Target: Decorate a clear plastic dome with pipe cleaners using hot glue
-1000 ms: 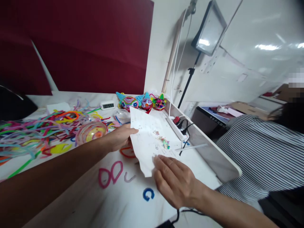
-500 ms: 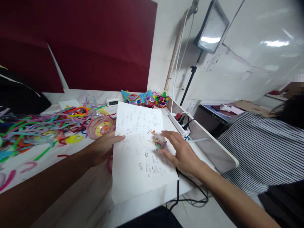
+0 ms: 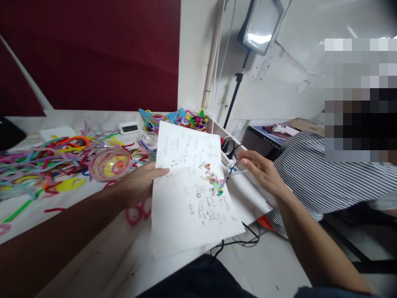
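My left hand (image 3: 141,184) grips the left edge of a white sheet of paper (image 3: 192,194) with small sketches and a coloured picture on it, held tilted above the white table (image 3: 80,244). My right hand (image 3: 262,169) hovers to the right of the sheet with fingers stretched out and apart, holding nothing, over the table's right edge near a white power strip (image 3: 228,157).
Several coloured pipe cleaners (image 3: 40,159) lie heaped at the left, beside a clear bowl (image 3: 110,163). A small digital clock (image 3: 129,128) and bright pipe-cleaner figures (image 3: 186,120) stand at the back. A person in a striped shirt (image 3: 328,174) sits at the right. Black cables (image 3: 235,242) hang off the front edge.
My right hand has left the paper and moved right, toward the table's edge. The left hand keeps the sheet, now lifted and tilted more toward me. The view has swung right.
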Tool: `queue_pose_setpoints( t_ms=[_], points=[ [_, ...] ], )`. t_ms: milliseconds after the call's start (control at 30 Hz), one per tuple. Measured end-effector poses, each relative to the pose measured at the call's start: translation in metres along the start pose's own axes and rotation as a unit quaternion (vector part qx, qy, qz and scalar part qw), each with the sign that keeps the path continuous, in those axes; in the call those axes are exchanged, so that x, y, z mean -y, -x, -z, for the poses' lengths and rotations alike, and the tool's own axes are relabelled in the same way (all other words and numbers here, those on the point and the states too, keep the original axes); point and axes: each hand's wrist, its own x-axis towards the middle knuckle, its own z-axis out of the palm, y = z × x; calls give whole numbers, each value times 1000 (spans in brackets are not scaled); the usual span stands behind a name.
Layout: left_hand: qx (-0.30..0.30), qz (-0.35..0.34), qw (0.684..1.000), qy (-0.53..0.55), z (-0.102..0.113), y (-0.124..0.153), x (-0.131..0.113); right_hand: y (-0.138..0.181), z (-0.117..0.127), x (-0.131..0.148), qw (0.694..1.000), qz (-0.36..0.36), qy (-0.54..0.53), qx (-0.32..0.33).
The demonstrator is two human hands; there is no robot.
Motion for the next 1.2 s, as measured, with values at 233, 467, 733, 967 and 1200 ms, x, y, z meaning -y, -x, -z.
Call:
queue_pose_setpoints(
  t_ms=[233, 467, 733, 967, 1200],
  points=[
    [108, -30, 992, -48, -56, -23, -12, 25, 16, -11, 999, -12, 47, -9],
    [118, -109, 968, -194, -117, -48, -20, 44, 12, -25, 989, 70, 127, -12],
    [170, -118, 965, -163, -146, -62, -33, 54, -8, -58, 940, 177, 290, 28],
    [103, -178, 953, -221, -121, -68, -47, 54, -4, -70, 952, 165, 256, 12],
    [46, -299, 896, -325, -112, -55, -58, 64, 9, -32, 952, 136, 260, -85]
  ],
)
